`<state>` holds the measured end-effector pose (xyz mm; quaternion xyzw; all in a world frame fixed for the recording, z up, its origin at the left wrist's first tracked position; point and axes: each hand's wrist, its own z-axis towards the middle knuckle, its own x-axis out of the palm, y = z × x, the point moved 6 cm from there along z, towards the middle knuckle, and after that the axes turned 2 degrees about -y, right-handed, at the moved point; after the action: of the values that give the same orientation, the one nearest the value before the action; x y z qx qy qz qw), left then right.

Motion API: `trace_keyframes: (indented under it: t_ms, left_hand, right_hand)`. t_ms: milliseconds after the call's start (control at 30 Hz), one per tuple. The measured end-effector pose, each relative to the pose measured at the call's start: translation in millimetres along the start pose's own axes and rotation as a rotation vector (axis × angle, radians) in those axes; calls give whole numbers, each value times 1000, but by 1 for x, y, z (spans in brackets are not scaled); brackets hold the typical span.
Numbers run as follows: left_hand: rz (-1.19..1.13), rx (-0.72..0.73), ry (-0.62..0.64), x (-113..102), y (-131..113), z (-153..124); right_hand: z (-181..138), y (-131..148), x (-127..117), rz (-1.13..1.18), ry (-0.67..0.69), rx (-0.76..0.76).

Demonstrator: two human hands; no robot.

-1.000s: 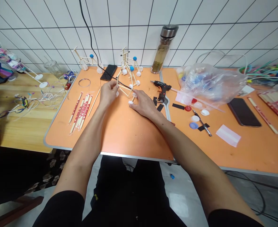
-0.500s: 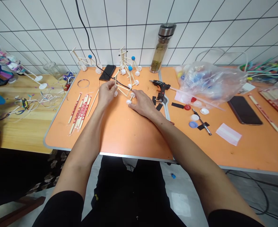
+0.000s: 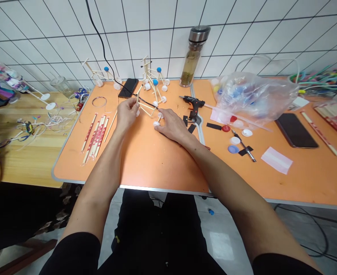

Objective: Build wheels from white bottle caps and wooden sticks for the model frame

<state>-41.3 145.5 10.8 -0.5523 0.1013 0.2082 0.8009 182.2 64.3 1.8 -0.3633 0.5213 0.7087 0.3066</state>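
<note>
In the head view, a small frame of pale wooden sticks (image 3: 147,109) with white bottle-cap wheels (image 3: 156,123) stands on the orange table between my hands. My left hand (image 3: 127,114) pinches a short stick (image 3: 140,91) at the frame's left end; it points up and leans slightly right. My right hand (image 3: 171,124) is closed on the frame's right end by the wheels, its thumb low and its fingers over the top. The fingers partly hide the joints and one wheel. Just behind stands another stick model (image 3: 154,91) with blue balls and white wheels.
A black cable (image 3: 102,42) runs down past a phone (image 3: 128,88) and behind the frame. To the right lie a glue gun (image 3: 194,105), a craft knife (image 3: 244,146), bottle caps and a plastic bag (image 3: 254,95). Wrapped chopsticks (image 3: 96,137) lie left. A tea bottle (image 3: 193,57) stands behind.
The camera view has shifted slightly. Both hands keep their places on the stick frame, and the stick in my left hand shows a little more clearly.
</note>
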Motion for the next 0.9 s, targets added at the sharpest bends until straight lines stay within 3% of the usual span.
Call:
trace_keyframes:
  t_ms: [500,900]
  left_hand:
    - [162,98,-31,-5,-2,-5]
    - [320,123,37,-6,-14,-10]
  right_hand:
    - [-6,2,-7,-39,13,41]
    - [-11,0,-15,-19,-50,-18]
